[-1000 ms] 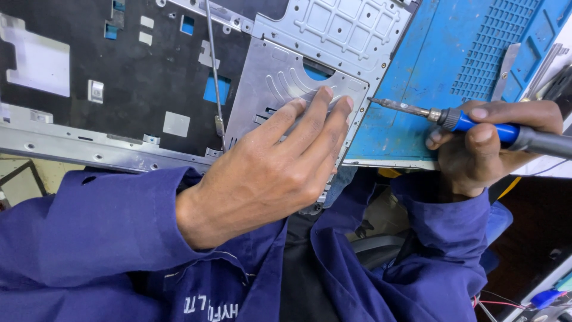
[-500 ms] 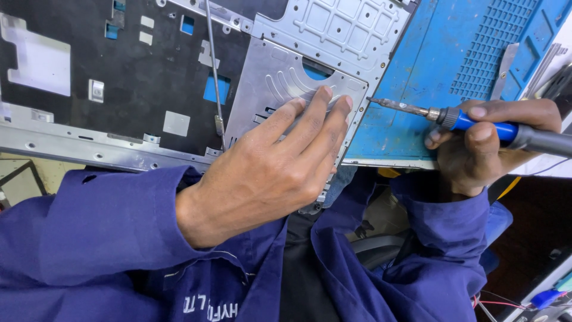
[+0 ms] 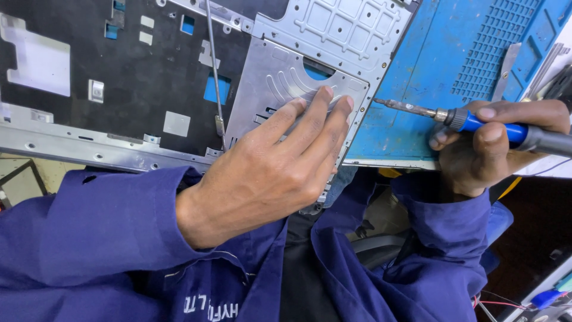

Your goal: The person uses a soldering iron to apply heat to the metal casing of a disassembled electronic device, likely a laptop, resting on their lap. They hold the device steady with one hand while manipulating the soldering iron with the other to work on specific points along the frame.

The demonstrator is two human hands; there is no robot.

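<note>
My left hand [image 3: 271, 164] lies flat, fingers together, on a silver metal plate [image 3: 280, 80] fixed in the black underside of a laptop case [image 3: 131, 83]. My right hand [image 3: 488, 146] grips an electric screwdriver [image 3: 476, 122] with a blue and black handle. Its metal bit points left, and the tip hovers just off the plate's right corner, over the blue mat [image 3: 453, 65]. Both arms wear dark blue sleeves.
A perforated grey metal panel [image 3: 339, 27] sits above the plate. A thin grey cable [image 3: 213, 65] runs down the case. A silver metal frame strip [image 3: 89, 149] edges the case near me. Loose metal strips [image 3: 512, 62] lie at the mat's right.
</note>
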